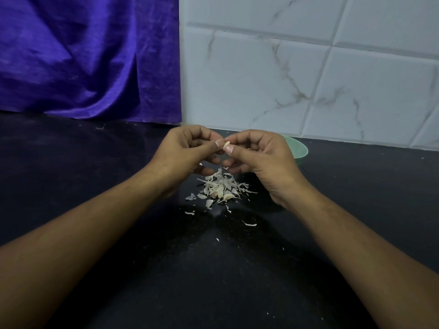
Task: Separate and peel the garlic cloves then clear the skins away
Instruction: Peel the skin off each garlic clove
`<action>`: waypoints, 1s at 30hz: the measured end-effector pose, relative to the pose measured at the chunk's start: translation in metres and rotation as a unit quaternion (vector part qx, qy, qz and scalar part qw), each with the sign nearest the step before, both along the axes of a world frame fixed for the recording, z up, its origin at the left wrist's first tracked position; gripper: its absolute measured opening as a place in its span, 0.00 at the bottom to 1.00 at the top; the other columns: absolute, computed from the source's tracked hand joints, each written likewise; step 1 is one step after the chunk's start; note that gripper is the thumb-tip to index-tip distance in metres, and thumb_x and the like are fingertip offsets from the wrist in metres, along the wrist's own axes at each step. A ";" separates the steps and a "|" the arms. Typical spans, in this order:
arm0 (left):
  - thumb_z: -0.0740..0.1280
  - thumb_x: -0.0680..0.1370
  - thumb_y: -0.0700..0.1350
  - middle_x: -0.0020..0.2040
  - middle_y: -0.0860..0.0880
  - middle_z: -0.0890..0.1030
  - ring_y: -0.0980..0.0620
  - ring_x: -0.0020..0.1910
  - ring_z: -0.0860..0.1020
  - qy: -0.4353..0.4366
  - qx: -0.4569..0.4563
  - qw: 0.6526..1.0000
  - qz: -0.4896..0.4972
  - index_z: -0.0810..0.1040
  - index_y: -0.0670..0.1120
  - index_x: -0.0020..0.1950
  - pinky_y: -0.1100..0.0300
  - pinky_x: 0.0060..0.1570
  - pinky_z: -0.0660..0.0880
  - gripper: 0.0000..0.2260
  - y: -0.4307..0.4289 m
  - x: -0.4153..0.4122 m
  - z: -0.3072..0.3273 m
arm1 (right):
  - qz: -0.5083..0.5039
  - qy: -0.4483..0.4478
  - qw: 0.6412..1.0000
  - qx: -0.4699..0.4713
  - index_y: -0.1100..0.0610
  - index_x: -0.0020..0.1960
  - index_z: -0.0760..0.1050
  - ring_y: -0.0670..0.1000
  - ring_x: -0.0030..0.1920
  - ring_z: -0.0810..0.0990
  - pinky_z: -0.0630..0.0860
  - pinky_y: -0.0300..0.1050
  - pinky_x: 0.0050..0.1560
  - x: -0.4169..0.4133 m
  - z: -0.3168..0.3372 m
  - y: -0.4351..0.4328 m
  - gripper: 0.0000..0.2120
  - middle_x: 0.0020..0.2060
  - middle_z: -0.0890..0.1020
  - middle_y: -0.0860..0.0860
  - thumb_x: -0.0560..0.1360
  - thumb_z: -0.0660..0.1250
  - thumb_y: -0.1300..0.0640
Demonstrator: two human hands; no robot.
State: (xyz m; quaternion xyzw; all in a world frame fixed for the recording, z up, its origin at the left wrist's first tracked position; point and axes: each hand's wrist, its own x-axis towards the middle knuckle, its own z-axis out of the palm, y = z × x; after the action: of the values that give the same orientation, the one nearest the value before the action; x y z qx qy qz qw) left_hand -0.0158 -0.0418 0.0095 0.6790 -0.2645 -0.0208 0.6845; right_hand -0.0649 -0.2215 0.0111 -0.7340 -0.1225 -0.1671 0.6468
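Two hands (183,150) (261,160), one clove (226,145), one bowl (299,148).

Both forearms stretch over the counter's (71,174) near edge, converging toward its middle. Left hand (187,148) and right hand (259,153) are raised, fingers curled, thumbs almost tip to tip, both pinching one garlic clove (226,144).
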 end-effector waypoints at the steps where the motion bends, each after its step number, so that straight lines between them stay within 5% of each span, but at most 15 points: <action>1: 0.73 0.79 0.42 0.42 0.47 0.86 0.53 0.40 0.84 0.000 -0.001 1.000 -0.002 0.82 0.39 0.56 0.58 0.36 0.83 0.08 0.000 0.000 0.000 | 0.003 0.003 1.000 0.009 0.67 0.55 0.82 0.51 0.39 0.84 0.84 0.47 0.43 0.000 0.000 0.000 0.07 0.41 0.86 0.57 0.78 0.71 0.66; 5: 0.72 0.79 0.41 0.42 0.46 0.87 0.54 0.39 0.84 0.006 -0.011 1.000 -0.008 0.81 0.39 0.56 0.61 0.35 0.82 0.08 0.000 -0.001 0.000 | 0.001 0.019 0.999 0.042 0.66 0.55 0.82 0.52 0.40 0.84 0.84 0.48 0.44 0.001 -0.002 0.001 0.08 0.46 0.86 0.64 0.78 0.72 0.64; 12: 0.73 0.80 0.42 0.44 0.43 0.83 0.52 0.42 0.83 -0.050 0.018 0.998 0.026 0.82 0.41 0.52 0.58 0.36 0.82 0.05 0.001 -0.001 -0.001 | -0.003 0.004 0.999 0.033 0.68 0.55 0.81 0.53 0.39 0.86 0.85 0.52 0.45 0.001 -0.001 -0.001 0.07 0.42 0.86 0.57 0.77 0.72 0.66; 18: 0.71 0.82 0.44 0.45 0.45 0.86 0.51 0.43 0.84 -0.071 0.040 0.996 0.025 0.84 0.42 0.50 0.55 0.39 0.81 0.06 0.002 0.001 -0.002 | -0.015 -0.029 0.999 -0.022 0.66 0.52 0.80 0.56 0.39 0.87 0.85 0.48 0.41 0.002 0.001 -0.003 0.05 0.43 0.86 0.65 0.78 0.73 0.66; 30: 0.73 0.80 0.47 0.43 0.45 0.87 0.48 0.44 0.86 -0.106 0.082 0.990 0.045 0.86 0.43 0.48 0.55 0.41 0.83 0.07 0.003 0.004 0.000 | -0.066 -0.112 0.976 -0.174 0.58 0.50 0.87 0.49 0.40 0.88 0.83 0.44 0.45 0.003 0.002 -0.011 0.04 0.39 0.88 0.49 0.76 0.76 0.61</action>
State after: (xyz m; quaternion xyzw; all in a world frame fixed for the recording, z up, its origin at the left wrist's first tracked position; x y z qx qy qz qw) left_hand -0.0115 -0.0387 0.0098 0.7422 -0.3020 0.0606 0.5952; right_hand -0.0618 -0.2330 0.0128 -0.8183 -0.1731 -0.2665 0.4790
